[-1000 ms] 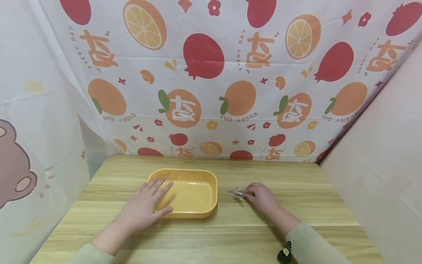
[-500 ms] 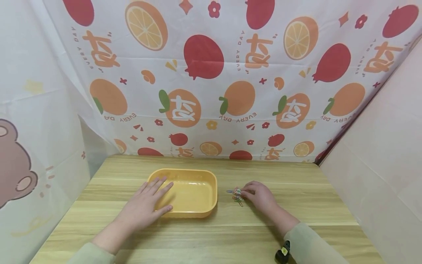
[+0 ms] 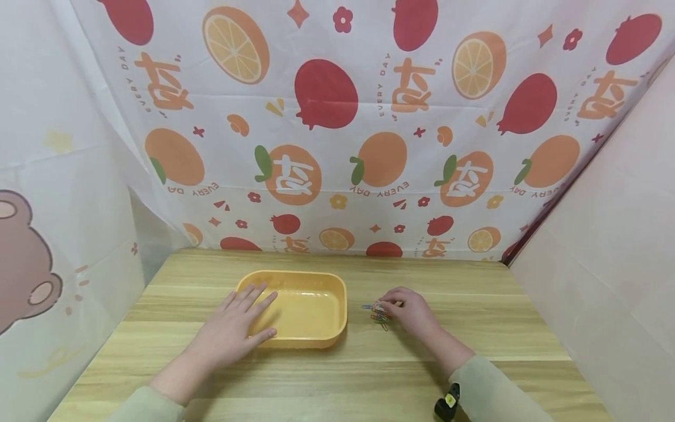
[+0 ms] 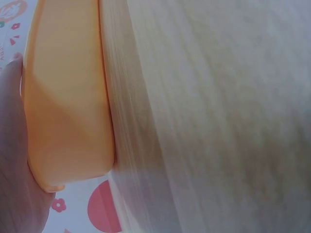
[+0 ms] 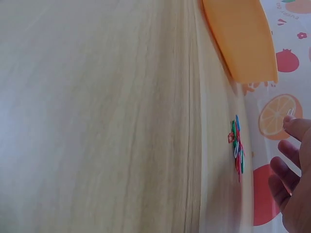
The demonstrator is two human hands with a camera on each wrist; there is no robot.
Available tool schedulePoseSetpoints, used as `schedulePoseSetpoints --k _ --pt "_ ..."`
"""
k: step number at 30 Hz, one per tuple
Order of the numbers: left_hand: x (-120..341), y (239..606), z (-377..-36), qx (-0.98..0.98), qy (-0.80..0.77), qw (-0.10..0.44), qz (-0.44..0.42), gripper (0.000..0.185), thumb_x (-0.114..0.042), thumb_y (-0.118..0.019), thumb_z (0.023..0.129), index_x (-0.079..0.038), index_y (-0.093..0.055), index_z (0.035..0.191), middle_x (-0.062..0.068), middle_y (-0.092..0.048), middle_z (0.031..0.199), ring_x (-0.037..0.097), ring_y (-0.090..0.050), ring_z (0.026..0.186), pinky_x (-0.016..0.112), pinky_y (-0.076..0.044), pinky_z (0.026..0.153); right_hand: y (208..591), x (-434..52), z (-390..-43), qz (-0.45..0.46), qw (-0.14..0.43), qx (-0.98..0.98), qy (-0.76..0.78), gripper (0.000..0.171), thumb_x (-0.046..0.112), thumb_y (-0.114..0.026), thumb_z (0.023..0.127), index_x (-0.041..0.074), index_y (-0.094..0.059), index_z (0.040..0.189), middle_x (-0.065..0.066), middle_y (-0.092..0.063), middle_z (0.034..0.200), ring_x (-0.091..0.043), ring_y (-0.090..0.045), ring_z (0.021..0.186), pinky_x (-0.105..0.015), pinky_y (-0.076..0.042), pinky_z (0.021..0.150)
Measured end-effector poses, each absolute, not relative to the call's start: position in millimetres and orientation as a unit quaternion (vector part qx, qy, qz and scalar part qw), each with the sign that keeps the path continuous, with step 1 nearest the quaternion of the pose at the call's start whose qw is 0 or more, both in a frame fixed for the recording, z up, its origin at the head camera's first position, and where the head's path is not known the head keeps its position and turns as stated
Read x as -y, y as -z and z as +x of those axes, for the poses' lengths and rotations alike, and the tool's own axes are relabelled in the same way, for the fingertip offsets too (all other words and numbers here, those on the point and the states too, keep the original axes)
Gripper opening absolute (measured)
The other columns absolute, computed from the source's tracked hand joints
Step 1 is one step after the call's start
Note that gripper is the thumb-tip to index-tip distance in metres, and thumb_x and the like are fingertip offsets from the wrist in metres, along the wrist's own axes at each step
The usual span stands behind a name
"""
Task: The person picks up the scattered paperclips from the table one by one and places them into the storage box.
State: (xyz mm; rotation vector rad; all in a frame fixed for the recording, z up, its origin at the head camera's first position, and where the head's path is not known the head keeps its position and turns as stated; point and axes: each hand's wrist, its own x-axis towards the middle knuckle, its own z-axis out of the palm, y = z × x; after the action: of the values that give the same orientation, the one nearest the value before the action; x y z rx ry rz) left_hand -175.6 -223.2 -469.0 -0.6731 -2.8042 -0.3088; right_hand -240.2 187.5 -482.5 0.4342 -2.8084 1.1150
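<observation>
A yellow plastic tray stands on the wooden table, its inside bare. My left hand rests over its left rim with fingers spread and straight. In the left wrist view, that hand lies along the rim above the tray's side wall. To the right of the tray is a small pile of coloured paper clips. My right hand is just above the pile's right side, thumb and forefinger together. The right wrist view shows a pale paper clip pinched at these fingertips, the other fingers loosely bent.
A fruit-patterned cloth hangs behind the table. Pale cloth walls stand at left and right, the left one with a printed bear. A black object is strapped at the right sleeve.
The right hand has shifted slightly left, over the paper clips. The left hand and the tray have stayed in place.
</observation>
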Motion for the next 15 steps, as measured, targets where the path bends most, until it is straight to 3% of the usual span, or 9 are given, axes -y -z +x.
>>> schedulePoseSetpoints --k 10,15 --pt "225.1 469.3 -177.8 0.961 0.109 0.11 -0.229 0.076 -0.067 -0.046 0.095 -0.024 -0.034 0.156 0.009 -0.025 0.162 0.036 -0.021 0.149 0.052 -0.01 0.121 482.7 -178.1 -240.8 0.128 0.039 0.909 -0.395 0.006 0.024 -0.074 0.09 0.023 -0.079 0.094 0.013 -0.066 0.1 -0.007 -0.06 0.088 -0.025 -0.054 0.075" --pt "225.5 469.7 -177.1 0.958 0.109 0.125 -0.232 0.074 -0.063 -0.051 0.095 -0.023 -0.036 0.155 0.01 -0.028 0.161 0.037 -0.023 0.147 0.043 0.002 0.122 481.4 -174.3 -242.9 0.128 0.037 0.904 -0.406 0.014 0.026 -0.072 0.092 0.016 -0.079 0.099 0.013 -0.067 0.1 -0.008 -0.06 0.09 -0.026 -0.053 0.075"
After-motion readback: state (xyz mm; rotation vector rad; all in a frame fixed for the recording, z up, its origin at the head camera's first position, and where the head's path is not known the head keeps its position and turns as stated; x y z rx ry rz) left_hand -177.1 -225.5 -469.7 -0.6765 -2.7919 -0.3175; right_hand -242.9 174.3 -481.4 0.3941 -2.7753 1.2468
